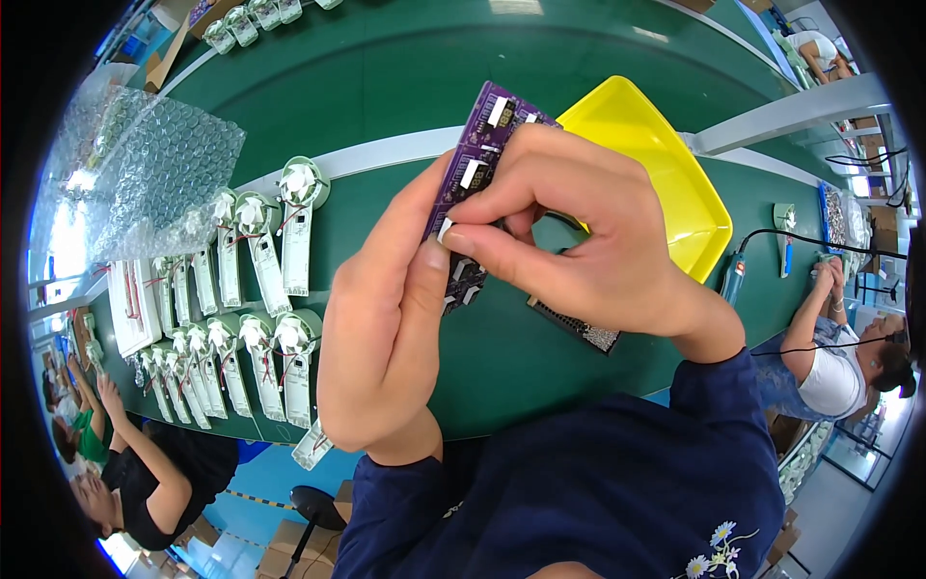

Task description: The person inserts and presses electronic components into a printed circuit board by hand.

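A purple panel of circuit boards, with white rectangular parts on it, stands tilted above the table in front of me. My left hand is closed around its lower part, thumb against the near edge. On the same board, my right hand pinches a small white piece between thumb and forefinger, close to the left thumb. Whether that piece is loose or fixed to the board I cannot tell. Part of the panel is hidden behind my fingers.
A yellow tray lies behind my right hand. Below it sits a black box of small metal parts. A corded electric screwdriver is at right. Rows of white-green device housings and bubble wrap fill the left. Co-workers sit on both sides.
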`<state>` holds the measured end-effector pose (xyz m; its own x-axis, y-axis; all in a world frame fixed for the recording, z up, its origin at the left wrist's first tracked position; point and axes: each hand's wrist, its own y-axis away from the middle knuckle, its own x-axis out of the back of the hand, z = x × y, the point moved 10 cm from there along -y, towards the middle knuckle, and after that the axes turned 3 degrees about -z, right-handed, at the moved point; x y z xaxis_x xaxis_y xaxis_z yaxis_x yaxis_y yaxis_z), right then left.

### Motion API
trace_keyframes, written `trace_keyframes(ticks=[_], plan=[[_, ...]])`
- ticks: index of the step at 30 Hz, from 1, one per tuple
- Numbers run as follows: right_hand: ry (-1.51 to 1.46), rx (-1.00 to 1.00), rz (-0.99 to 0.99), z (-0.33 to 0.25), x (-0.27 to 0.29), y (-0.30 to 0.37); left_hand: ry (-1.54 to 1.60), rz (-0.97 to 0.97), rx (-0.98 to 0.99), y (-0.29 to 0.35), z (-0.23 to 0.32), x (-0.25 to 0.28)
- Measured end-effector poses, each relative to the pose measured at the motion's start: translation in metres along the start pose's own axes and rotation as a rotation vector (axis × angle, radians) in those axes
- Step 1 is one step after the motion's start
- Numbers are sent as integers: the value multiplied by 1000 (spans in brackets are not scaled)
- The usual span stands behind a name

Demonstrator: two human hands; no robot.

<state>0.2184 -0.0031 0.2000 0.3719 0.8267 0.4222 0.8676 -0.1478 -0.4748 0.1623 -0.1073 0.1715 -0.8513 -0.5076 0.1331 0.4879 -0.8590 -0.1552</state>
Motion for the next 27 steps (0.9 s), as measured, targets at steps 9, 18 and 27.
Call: trace_keyframes(ticks=[9,18,27], plan=[[-6,23,31,-3,0,1,43,-22,9,-2,0,-1],[-28,26,29,-1,2,2,67,-36,11,-2,0,-3],[26,60,69,-8,4,9,63,-30,19,0,1,-8]])
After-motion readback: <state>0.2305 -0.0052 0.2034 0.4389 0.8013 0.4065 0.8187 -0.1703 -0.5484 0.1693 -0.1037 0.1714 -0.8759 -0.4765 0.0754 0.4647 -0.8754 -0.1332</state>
